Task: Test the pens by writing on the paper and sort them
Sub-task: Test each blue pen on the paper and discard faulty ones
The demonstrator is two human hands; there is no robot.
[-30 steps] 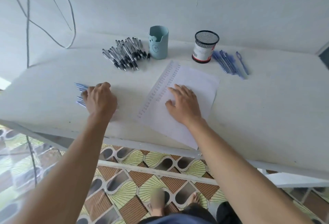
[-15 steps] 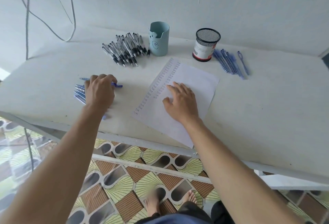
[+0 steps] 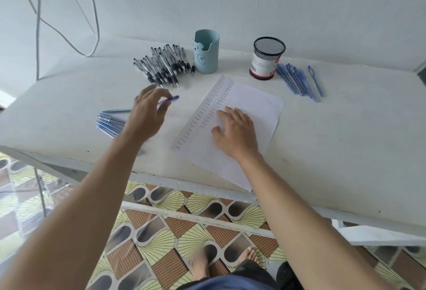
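Head camera: a blue pen (image 3: 171, 98) has been lifted from the pile (image 3: 108, 122), pinched by the left hand (image 3: 147, 114); the paper (image 3: 258, 105) is kept pressed by the flat right hand (image 3: 237, 133).

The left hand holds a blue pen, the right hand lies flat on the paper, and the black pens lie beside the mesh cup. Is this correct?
Not quite: the head view shows the black pens beside the light blue cup, not the mesh cup. The left hand does hold a blue pen, and the right hand lies flat on the paper.
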